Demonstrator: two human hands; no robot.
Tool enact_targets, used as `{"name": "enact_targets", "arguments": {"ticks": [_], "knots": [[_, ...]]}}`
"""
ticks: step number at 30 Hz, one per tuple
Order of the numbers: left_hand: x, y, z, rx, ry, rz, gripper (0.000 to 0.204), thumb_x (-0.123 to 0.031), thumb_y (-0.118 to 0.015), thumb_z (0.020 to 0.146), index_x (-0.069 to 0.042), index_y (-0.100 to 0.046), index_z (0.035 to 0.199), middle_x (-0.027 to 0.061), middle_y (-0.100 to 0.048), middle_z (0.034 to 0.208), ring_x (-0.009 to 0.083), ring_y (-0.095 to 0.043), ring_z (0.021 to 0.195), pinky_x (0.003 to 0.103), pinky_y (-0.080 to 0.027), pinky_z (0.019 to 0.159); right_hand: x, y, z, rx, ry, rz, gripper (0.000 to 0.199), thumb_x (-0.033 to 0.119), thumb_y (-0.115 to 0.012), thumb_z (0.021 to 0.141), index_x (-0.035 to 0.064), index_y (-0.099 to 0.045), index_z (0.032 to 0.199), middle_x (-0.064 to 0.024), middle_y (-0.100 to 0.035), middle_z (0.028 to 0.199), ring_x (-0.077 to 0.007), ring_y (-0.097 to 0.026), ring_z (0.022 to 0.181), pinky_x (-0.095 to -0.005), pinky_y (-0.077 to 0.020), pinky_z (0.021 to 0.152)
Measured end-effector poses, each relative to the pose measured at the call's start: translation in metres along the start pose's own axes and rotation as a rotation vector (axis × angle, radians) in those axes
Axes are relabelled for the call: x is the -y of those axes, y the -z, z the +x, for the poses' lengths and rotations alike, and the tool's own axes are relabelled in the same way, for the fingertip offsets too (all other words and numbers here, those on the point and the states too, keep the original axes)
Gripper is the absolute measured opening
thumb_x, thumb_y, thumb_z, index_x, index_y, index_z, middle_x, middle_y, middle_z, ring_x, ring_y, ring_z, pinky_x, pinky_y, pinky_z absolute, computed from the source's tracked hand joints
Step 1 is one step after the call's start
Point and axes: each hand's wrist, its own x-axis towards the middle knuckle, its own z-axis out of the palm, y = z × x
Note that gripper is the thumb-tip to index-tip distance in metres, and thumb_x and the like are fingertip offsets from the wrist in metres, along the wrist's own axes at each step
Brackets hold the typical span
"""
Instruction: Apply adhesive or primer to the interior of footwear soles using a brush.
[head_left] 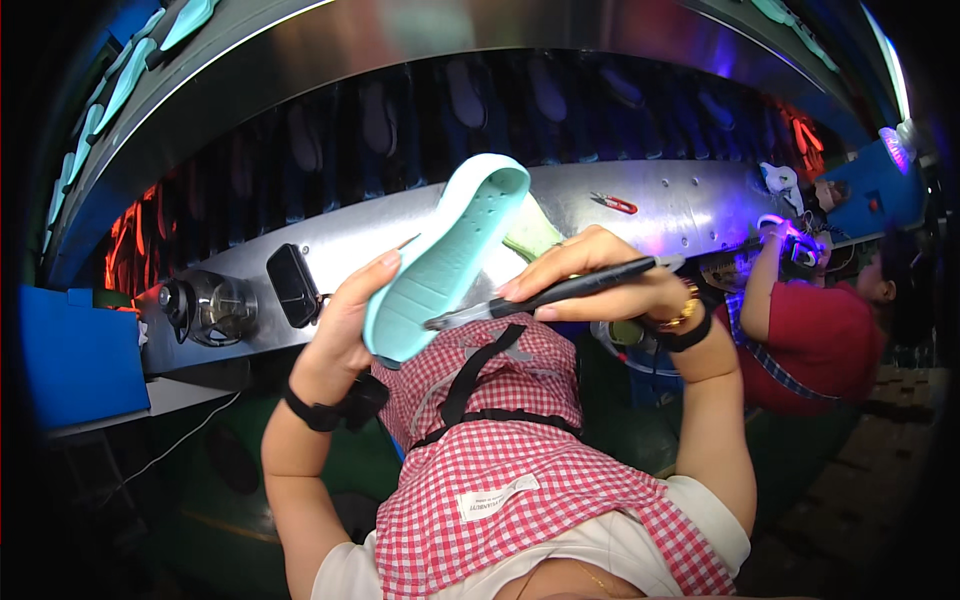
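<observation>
My left hand (352,312) grips a pale turquoise shoe sole (440,255) by its left edge. The sole is tilted up above the bench, its hollow inner side and raised rim showing. My right hand (600,275) is closed round a black-handled brush (590,287). The brush's grey tip lies against the inside of the sole's near end. Behind the sole, partly hidden by it and my right hand, is a pale green object (535,232) whose kind I cannot tell.
On the metal bench (395,215) lie a black case (293,285), a clear jug (220,308) with a dark lid and red-handled thread snips (615,204). Several dark shoe-shaped pieces (465,95) line the machine behind. A person in red (815,335) works at the right.
</observation>
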Motion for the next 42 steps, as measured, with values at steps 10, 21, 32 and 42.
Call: {"name": "enact_targets", "arguments": {"ticks": [10, 21, 32, 42], "knots": [[0.02, -0.009, 0.019, -0.008, -0.05, -0.242, 0.049, -0.025, -0.039, 0.087, 0.0, -0.03, 0.128, 0.0207, -0.048, 0.115, 0.0314, -0.055, 0.097, 0.045, -0.052, 0.074, -0.043, -0.029, 0.01, -0.464, -0.109, 0.143, 0.018, 0.006, -0.063, 0.075, -0.001, -0.063, 0.092, -0.0059, -0.062, 0.071, -0.0076, -0.056, 0.06, -0.019, -0.044, 0.053], [0.023, -0.001, 0.024, 0.008, -0.109, -0.297, 0.044, -0.027, -0.036, 0.089, 0.0, -0.034, 0.124, 0.0213, -0.05, 0.112, 0.0322, -0.057, 0.094, 0.047, -0.052, 0.074, -0.064, -0.04, 0.013, -0.66, 0.041, -0.003, 0.016, 0.001, -0.059, 0.076, -0.0046, -0.062, 0.091, -0.0127, -0.064, 0.084, -0.0128, -0.06, 0.07, -0.0223, -0.049, 0.064], [0.03, 0.008, 0.028, -0.022, -0.165, -0.275, 0.046, -0.025, -0.039, 0.088, 0.0, -0.031, 0.126, 0.0195, -0.05, 0.113, 0.031, -0.058, 0.094, 0.045, -0.052, 0.074, -0.082, -0.032, 0.039, -0.877, 0.155, -0.245, 0.016, 0.005, -0.063, 0.073, -0.001, -0.063, 0.088, -0.0111, -0.064, 0.078, -0.014, -0.06, 0.067, -0.0238, -0.046, 0.061], [0.038, 0.004, 0.03, -0.049, -0.219, -0.194, 0.051, -0.017, -0.046, 0.086, 0.001, -0.026, 0.129, 0.0167, -0.048, 0.117, 0.0234, -0.055, 0.1, 0.036, -0.05, 0.082, -0.08, -0.065, 0.049, -0.832, 0.172, -0.7, 0.035, 0.016, -0.067, 0.068, -0.0043, -0.06, 0.096, -0.0204, -0.061, 0.097, -0.0275, -0.061, 0.084, -0.032, -0.0397, 0.078]]}}
